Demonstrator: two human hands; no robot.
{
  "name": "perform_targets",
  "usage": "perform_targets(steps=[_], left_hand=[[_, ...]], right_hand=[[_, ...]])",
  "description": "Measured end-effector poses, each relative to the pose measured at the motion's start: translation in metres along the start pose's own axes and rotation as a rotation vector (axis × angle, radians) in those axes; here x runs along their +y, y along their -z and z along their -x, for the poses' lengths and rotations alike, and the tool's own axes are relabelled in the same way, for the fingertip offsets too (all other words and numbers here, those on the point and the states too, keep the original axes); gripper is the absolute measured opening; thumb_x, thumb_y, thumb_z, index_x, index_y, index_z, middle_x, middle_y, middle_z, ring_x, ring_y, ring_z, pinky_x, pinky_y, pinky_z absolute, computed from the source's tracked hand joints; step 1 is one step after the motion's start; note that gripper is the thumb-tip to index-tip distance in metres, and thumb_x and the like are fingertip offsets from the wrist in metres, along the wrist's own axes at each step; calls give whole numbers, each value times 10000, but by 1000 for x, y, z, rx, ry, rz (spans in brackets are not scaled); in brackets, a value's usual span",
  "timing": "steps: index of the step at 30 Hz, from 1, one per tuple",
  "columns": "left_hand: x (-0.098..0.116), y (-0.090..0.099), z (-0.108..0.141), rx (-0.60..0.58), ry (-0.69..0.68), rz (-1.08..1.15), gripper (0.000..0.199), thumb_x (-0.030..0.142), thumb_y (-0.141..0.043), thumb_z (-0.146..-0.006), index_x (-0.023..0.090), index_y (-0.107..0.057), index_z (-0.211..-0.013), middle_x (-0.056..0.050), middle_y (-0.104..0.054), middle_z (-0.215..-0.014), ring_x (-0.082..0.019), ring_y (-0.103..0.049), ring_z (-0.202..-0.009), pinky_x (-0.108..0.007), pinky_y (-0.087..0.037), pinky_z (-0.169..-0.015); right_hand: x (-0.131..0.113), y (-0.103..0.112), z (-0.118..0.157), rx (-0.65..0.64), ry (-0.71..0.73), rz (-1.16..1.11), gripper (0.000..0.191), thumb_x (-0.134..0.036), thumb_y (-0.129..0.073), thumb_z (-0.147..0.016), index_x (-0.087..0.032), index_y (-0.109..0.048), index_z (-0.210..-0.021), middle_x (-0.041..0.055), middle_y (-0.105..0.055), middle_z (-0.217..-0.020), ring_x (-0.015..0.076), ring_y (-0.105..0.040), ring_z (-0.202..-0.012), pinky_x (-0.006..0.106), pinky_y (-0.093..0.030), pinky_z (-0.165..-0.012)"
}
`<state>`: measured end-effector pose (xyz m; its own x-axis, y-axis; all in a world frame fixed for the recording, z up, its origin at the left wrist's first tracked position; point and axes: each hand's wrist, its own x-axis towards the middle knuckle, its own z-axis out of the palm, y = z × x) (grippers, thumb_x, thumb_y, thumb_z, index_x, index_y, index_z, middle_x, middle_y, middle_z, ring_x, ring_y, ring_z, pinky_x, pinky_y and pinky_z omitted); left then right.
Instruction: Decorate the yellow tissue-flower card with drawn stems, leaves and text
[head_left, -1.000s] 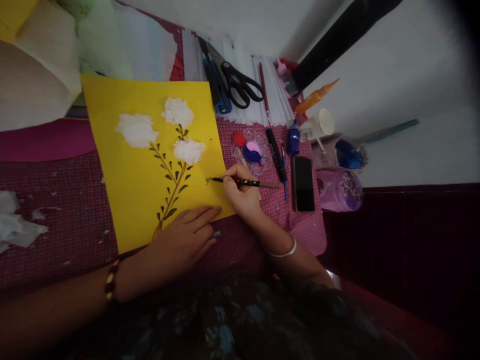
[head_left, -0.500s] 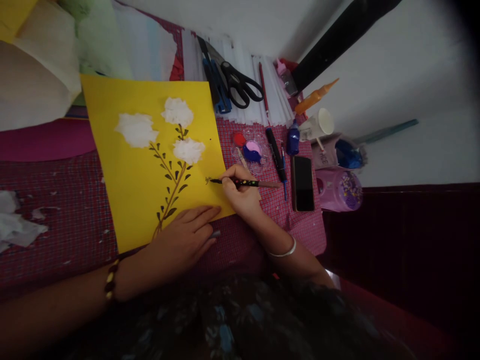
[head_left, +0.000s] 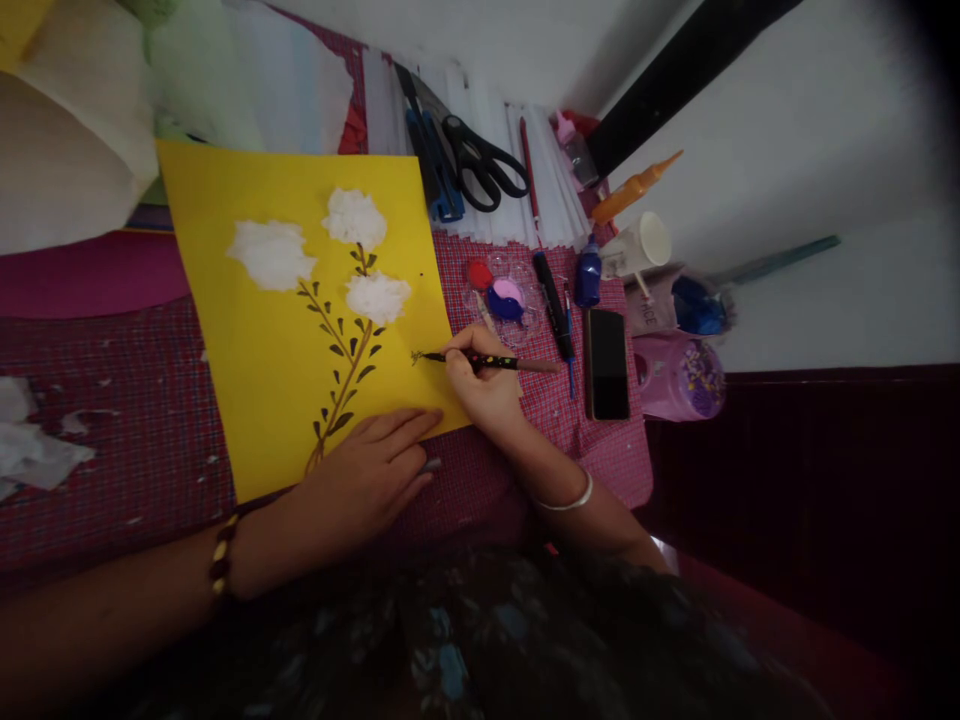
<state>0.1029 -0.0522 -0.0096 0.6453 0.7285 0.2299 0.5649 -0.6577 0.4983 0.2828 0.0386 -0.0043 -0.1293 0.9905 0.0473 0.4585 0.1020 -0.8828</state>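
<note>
A yellow sheet of paper (head_left: 262, 400) lies on the table, with white tufted paper flowers (head_left: 270, 254) on brown stems with dark leaves. My right hand (head_left: 484, 385) is closed around a black pen with coloured dots and a brown rear end (head_left: 536, 366). The pen's tip meets the sheet at a small patch of dark scribbled marks (head_left: 417, 355), right of the stems. My left hand (head_left: 364, 470) rests with its fingers stretched over the sheet's lower edge. A short grey end (head_left: 431, 465) shows by its fingers; whether they grip it is unclear.
Beside the sheet are a clear paint palette (head_left: 514, 295), a black marker (head_left: 553, 305), a phone (head_left: 607, 365) and a blue bottle (head_left: 589, 275). Black scissors (head_left: 484, 165) lie on white pleated paper. A paper cup (head_left: 637, 245) and pink container (head_left: 667, 378) line the right edge.
The pen's tip has shifted very slightly, and the dark marks at it look a little denser. My left hand has stayed in place on the sheet.
</note>
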Motion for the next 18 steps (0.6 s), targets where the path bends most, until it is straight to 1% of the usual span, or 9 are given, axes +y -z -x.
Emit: perform_targets(steps=[4,8,13,16,18], left_hand=[[0,2,-1,13,-20,-29,305,270,-452,-1027,127,-700,-923,-156,-676,-1327,-297,-624,-1204,-449,-551,-984],[0,2,-1,14,-24,-38,291,268,-462,-1024,132,-695,-916,-150,-670,-1338,-295,-615,-1219,-445,-544,-999],[0,2,0,1,-16,-41,266,270,-473,-1022,144,-694,-945,-134,-667,-1344,-280,-602,-1241,-435,-532,-1021],[0,2,0,8,-24,-30,259,266,-482,-1019,135,-693,-945,-144,-665,-1345,-290,-603,-1240,-443,-535,-1020],[0,2,-1,14,-31,-26,260,261,-485,-1017,127,-691,-933,-152,-666,-1341,-301,-610,-1229,-453,-546,-1007]], right_hand=[[0,1,1,-12,12,5,101,-236,-523,-837,-237,-568,-746,-12,-577,-675,134,-531,-659,299,-448,-616],[-1,1,2,-29,14,6,109,-235,-541,-843,-239,-563,-736,-17,-575,-663,135,-522,-648,302,-433,-606],[-2,1,1,-12,27,-28,121,-216,-537,-842,-239,-547,-724,-21,-568,-644,132,-515,-629,302,-427,-597],[-1,0,0,-8,9,-4,109,-202,-539,-834,-237,-541,-731,-20,-570,-645,132,-523,-633,299,-430,-601],[-1,0,0,2,26,-21,106,-197,-534,-827,-235,-538,-728,-24,-564,-636,130,-516,-618,296,-419,-589]])
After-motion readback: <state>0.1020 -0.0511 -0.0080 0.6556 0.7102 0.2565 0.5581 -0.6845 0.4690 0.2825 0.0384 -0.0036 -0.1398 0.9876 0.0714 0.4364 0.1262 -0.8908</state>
